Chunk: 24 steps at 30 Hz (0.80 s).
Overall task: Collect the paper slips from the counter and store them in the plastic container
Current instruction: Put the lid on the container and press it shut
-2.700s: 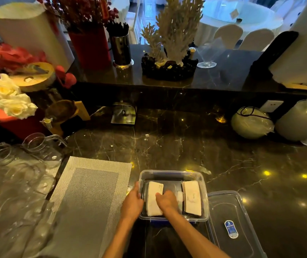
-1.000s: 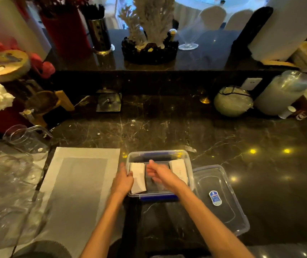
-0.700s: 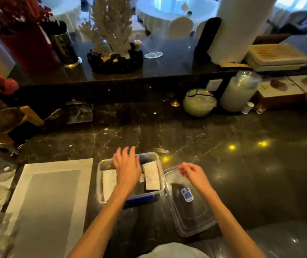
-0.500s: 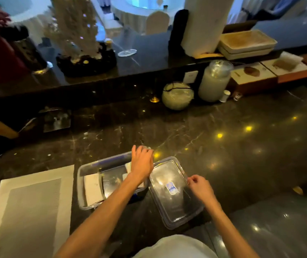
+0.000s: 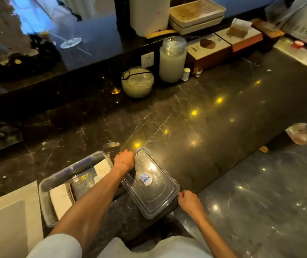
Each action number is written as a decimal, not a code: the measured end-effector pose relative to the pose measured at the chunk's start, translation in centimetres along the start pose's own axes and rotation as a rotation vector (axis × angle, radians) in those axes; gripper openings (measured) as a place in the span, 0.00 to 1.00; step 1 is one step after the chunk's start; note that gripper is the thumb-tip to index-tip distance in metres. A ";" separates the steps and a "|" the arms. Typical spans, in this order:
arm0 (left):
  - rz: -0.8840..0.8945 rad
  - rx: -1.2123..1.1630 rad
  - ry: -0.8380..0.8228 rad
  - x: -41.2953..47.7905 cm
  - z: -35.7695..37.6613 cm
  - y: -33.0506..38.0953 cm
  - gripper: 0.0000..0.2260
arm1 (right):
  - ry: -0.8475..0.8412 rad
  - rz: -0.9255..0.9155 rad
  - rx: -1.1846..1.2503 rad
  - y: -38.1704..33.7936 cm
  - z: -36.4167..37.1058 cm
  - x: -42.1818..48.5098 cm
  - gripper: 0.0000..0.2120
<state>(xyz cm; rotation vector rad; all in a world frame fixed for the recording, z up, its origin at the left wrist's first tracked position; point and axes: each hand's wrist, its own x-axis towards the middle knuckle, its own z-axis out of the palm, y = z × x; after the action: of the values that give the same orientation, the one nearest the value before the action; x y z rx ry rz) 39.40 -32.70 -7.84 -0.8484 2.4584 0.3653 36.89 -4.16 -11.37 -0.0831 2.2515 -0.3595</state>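
Observation:
The clear plastic container [image 5: 45, 185] sits open on the dark marble counter, low and left of centre. Two stacks of white paper slips lie inside it, one at its near end [image 5: 60, 199] and one at its far end [image 5: 102, 167]. Just to its right lies the clear lid [image 5: 154, 192] with a blue sticker. My left hand [image 5: 123, 161] reaches across the container and grips the lid's far left corner. My right hand [image 5: 189, 202] pinches the lid's near right corner.
A grey placemat [image 5: 5, 218] lies at the bottom left. Along the back stand a round glass bowl [image 5: 137, 82], a tall jar [image 5: 171, 59], small bottles and brown boxes [image 5: 210, 51]. The counter edge drops to a shiny floor at the right.
Both hands have left the slips in the container and taken hold of the lid at opposite corners. The camera has swung to the right.

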 end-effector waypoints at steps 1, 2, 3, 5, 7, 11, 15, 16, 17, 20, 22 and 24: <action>-0.017 -0.020 -0.003 0.0 0.1 0.1 0.17 | -0.034 -0.013 0.039 0.2 0.2 0.2 0.17; -0.035 -0.042 -0.007 -0.1 0.2 0.2 0.17 | -0.065 -0.025 0.081 0.4 0.4 0.3 0.15; -0.049 -0.065 -0.012 -0.1 0.3 0.3 0.18 | -0.091 -0.038 0.118 0.5 0.5 0.4 0.12; -0.072 -0.105 -0.022 -0.1 0.5 0.7 0.19 | -0.134 -0.053 0.188 0.7 0.7 0.6 0.10; -0.099 -0.135 -0.031 -0.2 0.7 0.9 0.19 | -0.151 -0.042 0.275 0.7 0.9 0.5 0.10; -0.105 -0.189 -0.002 0.0 0.9 1.4 0.17 | -0.148 -0.055 0.337 0.3 1.2 0.1 0.19; -0.082 -0.237 0.115 0.0 -1.0 2.5 0.15 | -0.054 -0.027 0.422 -0.3 0.0 0.4 0.12; -0.072 -0.243 0.142 0.0 -1.9 2.7 0.15 | -0.019 -0.012 0.468 -0.7 -0.6 0.7 0.11; -0.065 -0.251 0.174 -0.1 -2.9 2.9 0.15 | 0.023 0.003 0.521 -1.2 -1.4 1.0 0.11; -0.074 -0.307 0.308 -0.9 -5.7 1.9 0.15 | 0.153 -0.039 0.662 -4.1 -4.2 1.6 0.11; -0.096 -0.367 0.384 -1.6 -7.4 0.6 0.16 | 0.198 -0.117 0.725 -6.4 -6.0 2.1 0.14; -0.157 -0.497 0.459 -3.0 -8.7 -2.6 0.16 | 0.201 -0.231 0.723 -9.7 -7.2 1.8 0.17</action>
<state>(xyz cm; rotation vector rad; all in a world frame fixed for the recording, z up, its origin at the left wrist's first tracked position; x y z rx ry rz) 39.74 -36.69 0.84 -1.4585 2.7275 0.8231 29.70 -12.15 -5.51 0.0782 2.1722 -1.3280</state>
